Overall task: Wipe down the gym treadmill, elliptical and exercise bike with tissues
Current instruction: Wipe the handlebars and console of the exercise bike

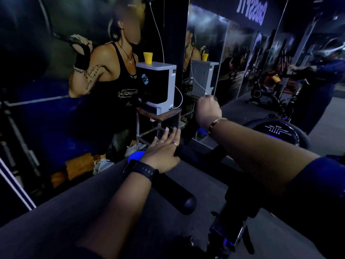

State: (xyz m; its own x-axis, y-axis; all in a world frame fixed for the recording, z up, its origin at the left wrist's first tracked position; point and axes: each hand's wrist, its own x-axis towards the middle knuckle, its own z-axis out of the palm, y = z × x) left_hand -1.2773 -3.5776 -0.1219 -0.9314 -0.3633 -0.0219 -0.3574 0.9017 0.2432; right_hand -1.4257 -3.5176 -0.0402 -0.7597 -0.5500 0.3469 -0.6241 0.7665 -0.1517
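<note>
A: How will the handlebar (173,191) of the exercise bike (231,215) handle?

B: It's probably a stiff tube under soft, grippy padding, and the bike looks too heavy to shift. The left hand (162,152) lies on it, fingers straight. The right hand (208,111) is curled tight, seemingly round the handlebar's upturned end. No tissue shows.

A: Anything in the way?

B: The console (276,130) sits beside the right forearm. Beyond is a water purifier (156,86) on a stool (158,116), then the mirror (242,62).

Black exercise bike (233,208) seen from above, padded handlebar grip (179,193) jutting toward the camera, round dark console (278,130) with glowing white markings at right
</note>
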